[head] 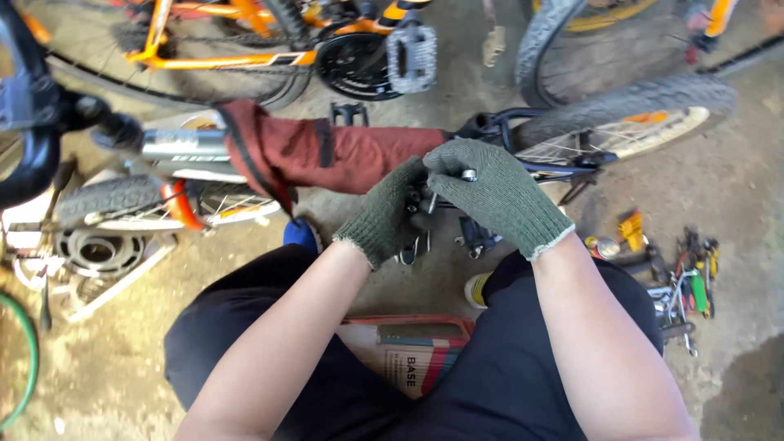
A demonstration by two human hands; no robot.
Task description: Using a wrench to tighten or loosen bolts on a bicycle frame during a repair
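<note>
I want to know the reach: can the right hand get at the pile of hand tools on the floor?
Probably yes. The right hand is busy at the bicycle part, but the hand tools lie uncovered on the floor beside the right knee, nothing between.

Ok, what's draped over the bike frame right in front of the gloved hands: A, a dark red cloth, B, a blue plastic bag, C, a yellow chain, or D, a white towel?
A: a dark red cloth lies over the frame, just left of the left hand and right hand.
</note>
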